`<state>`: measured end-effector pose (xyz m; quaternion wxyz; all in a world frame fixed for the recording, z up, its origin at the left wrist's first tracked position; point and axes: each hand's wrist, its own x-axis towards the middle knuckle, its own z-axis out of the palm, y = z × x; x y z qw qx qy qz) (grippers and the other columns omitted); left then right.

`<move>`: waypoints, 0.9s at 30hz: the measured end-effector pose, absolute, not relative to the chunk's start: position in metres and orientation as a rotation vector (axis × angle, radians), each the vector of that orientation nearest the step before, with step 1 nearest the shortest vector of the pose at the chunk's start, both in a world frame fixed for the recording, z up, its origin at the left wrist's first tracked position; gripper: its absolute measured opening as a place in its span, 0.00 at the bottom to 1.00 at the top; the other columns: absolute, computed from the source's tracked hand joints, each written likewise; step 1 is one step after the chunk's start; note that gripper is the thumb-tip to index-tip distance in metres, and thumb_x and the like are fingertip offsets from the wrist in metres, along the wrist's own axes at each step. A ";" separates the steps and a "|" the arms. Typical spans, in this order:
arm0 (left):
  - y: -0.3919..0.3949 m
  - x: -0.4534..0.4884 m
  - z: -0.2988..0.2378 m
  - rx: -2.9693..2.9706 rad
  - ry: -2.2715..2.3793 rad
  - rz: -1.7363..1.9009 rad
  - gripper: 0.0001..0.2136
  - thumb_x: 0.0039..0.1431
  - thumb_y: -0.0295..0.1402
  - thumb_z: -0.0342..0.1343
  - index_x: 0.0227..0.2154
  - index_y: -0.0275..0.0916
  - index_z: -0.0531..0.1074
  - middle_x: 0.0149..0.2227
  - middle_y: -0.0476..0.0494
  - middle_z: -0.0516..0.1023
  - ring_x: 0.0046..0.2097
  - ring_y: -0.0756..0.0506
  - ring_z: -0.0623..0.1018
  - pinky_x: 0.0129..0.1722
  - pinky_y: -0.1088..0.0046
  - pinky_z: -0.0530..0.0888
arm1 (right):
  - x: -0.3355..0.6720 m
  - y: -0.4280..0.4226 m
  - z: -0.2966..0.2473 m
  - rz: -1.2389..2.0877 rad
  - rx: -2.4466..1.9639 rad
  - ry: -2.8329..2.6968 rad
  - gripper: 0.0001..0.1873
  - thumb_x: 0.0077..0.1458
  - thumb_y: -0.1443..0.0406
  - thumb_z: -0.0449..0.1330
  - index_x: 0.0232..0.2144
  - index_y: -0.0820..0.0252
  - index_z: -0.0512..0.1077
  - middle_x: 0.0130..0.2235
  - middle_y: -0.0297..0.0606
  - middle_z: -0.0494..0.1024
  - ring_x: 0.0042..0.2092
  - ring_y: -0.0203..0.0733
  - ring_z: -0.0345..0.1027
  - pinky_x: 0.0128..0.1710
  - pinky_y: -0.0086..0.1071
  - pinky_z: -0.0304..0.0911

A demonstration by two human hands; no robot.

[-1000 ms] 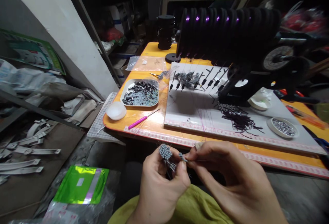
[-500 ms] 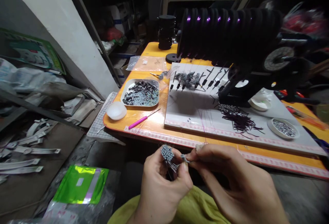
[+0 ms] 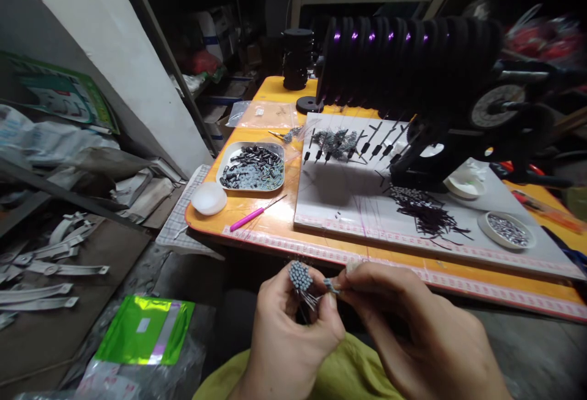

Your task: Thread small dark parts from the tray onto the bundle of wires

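Note:
My left hand [image 3: 288, 333] is closed around a bundle of small grey-tipped pieces on thin wires [image 3: 300, 276], held upright in front of the table edge. My right hand [image 3: 413, 333] pinches one small grey piece [image 3: 331, 284] between thumb and forefinger, right beside the bundle and touching my left thumb. Both hands hover over my lap, which is covered by yellow-green cloth [image 3: 348, 369].
The orange table [image 3: 270, 216] carries a white board [image 3: 348, 204] with dark wire pieces [image 3: 426, 213], a tray of black parts [image 3: 252, 167], a white lid [image 3: 208, 197], a pink tool [image 3: 250, 216], a small dish [image 3: 507, 229] and a black ribbed machine [image 3: 408, 63]. A green foil bag [image 3: 142, 329] lies on the floor.
Both hands have sunk slightly and drifted a little to the right, keeping the same grips on the bundle and the single piece. Nothing on the table has moved.

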<state>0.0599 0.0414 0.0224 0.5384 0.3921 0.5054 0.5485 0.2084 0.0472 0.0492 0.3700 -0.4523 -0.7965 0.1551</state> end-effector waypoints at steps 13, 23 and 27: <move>0.042 0.061 0.028 0.992 1.356 1.295 0.04 0.44 0.24 0.57 0.23 0.39 0.71 0.22 0.53 0.71 0.24 0.52 0.68 0.24 0.79 0.68 | 0.205 0.050 0.050 0.393 -1.144 -2.067 0.11 0.62 0.73 0.52 0.44 0.55 0.65 0.36 0.34 0.80 0.34 0.34 0.79 0.34 0.18 0.73; 0.047 0.062 0.039 0.660 1.145 1.387 0.06 0.43 0.23 0.64 0.24 0.37 0.73 0.22 0.54 0.72 0.25 0.54 0.70 0.28 0.82 0.70 | 0.206 0.051 0.051 0.686 -1.123 -1.949 0.17 0.61 0.73 0.55 0.52 0.57 0.65 0.44 0.39 0.77 0.44 0.35 0.76 0.44 0.21 0.72; 0.046 0.062 0.039 0.685 1.083 1.355 0.08 0.42 0.22 0.65 0.25 0.37 0.73 0.23 0.53 0.73 0.26 0.54 0.72 0.29 0.82 0.71 | 0.204 0.053 0.048 0.626 -1.085 -1.960 0.12 0.60 0.75 0.56 0.42 0.55 0.69 0.37 0.34 0.76 0.37 0.34 0.74 0.36 0.23 0.70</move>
